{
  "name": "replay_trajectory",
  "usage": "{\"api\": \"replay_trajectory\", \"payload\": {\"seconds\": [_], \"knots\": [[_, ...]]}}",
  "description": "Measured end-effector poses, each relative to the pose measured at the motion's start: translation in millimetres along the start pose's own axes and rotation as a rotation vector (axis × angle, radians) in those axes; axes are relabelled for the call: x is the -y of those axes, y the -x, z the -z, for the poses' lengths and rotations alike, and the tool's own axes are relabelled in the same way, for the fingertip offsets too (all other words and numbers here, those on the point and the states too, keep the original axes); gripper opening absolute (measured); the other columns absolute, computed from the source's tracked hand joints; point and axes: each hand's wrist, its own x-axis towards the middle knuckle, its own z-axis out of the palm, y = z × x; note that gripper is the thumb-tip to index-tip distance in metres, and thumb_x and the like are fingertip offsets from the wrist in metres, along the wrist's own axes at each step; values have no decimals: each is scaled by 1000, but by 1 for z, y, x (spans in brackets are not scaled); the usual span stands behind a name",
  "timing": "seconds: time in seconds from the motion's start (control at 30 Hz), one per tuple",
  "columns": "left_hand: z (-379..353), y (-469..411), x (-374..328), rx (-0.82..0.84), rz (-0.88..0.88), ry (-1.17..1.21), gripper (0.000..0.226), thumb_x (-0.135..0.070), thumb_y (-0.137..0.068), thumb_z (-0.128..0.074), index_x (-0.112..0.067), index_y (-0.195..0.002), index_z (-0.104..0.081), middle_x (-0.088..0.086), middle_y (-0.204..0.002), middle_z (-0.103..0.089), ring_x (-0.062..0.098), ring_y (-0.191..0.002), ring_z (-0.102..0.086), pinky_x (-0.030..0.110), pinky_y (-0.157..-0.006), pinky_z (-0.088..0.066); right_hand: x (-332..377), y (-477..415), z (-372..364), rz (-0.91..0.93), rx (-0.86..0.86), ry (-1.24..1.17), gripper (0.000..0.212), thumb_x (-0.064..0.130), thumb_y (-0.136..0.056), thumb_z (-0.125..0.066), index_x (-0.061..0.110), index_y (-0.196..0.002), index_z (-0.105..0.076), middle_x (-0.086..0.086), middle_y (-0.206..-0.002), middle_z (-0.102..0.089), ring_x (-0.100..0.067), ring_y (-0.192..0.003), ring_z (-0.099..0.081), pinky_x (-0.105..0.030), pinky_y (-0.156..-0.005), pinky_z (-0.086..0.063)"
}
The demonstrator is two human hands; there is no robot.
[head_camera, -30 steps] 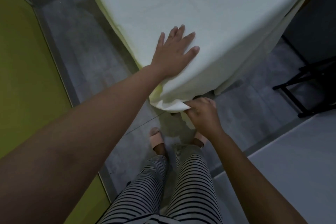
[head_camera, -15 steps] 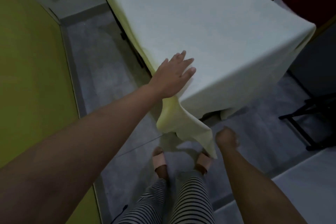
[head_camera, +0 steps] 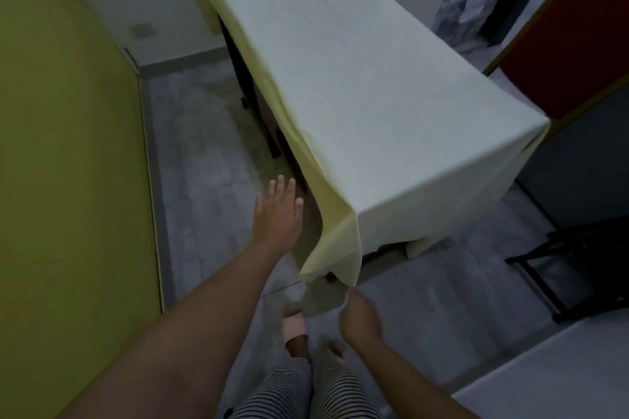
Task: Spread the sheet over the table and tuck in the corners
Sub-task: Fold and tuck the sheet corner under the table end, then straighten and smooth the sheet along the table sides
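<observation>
A pale yellow sheet (head_camera: 357, 78) lies flat over a long table and hangs down its sides. Its near corner (head_camera: 332, 262) droops loose in a point below the table edge. The table's dark legs (head_camera: 272, 150) show under the left hem. My left hand (head_camera: 277, 214) hovers flat with fingers apart, left of the near corner and off the sheet. My right hand (head_camera: 359, 315) hangs just below the drooping corner with fingers curled, holding nothing that I can see.
A yellow-green wall (head_camera: 68, 163) runs along the left. A red panel with a gold edge (head_camera: 561, 44) stands past the table's right side. A black folding stand (head_camera: 571, 269) sits on the grey floor at right. My feet (head_camera: 296, 323) are close to the corner.
My right hand let go of the sheet's near corner, which dropped and hangs loose. My left hand lifted off the tabletop and moved left. The view pulled back from the table.
</observation>
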Motion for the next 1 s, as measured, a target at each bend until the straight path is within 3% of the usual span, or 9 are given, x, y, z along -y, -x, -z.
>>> {"api": "replay_trajectory", "payload": {"seconds": [0.1,0.17,0.23,0.33,0.53,0.8,1.0], "knots": [[1,14,30,101,43,-83,53,-34,-104,-17,-14,-153,-11,6,-161,-7,21,-148,-4,45,-119,-5,36,0,6,192,71,3,34,13,-96,-38,10,-128,-48,-11,-132,-53,-26,-118,-51,-36,-97,-45],[3,18,48,165,68,-111,53,-34,-104,-16,-12,-152,-11,7,-161,-8,22,-148,-4,46,-119,-4,61,-9,13,290,102,69,49,12,-96,-35,7,-145,-29,-10,-151,-33,-27,-135,-34,-40,-109,-33],[10,16,66,214,101,-116,54,-35,-104,-15,-12,-152,-12,8,-161,-8,23,-148,-4,46,-119,-3,86,-23,21,364,108,173,54,17,-100,-31,7,-150,-15,-9,-159,-13,-28,-145,-13,-41,-117,-20],[24,2,87,248,126,-111,54,-36,-104,-15,-12,-152,-12,8,-161,-7,24,-148,-4,47,-119,-2,119,-46,33,381,107,273,55,31,-103,-23,9,-151,-10,-9,-161,-5,-30,-147,-2,-45,-118,-11],[64,-47,135,281,126,-83,53,-36,-103,-17,-11,-150,-20,10,-159,-14,26,-147,-10,48,-119,-8,199,-101,48,390,84,328,61,43,-102,-20,11,-152,-5,-9,-161,2,-28,-148,2,-44,-119,-5],[132,-139,247,273,203,-111,54,-37,-104,-15,-11,-151,-17,11,-159,-14,27,-145,-15,47,-118,-13,352,-177,55,355,153,336,59,39,-103,-23,7,-151,-12,-12,-161,-3,-32,-147,-2,-49,-118,-7],[167,-207,291,296,200,-90,56,-39,-104,-14,-11,-152,-13,10,-160,-7,25,-148,-7,47,-118,-6,432,-218,67,344,182,331,59,40,-103,-24,7,-150,-15,-14,-160,-5,-35,-147,-1,-52,-118,-6]]}}
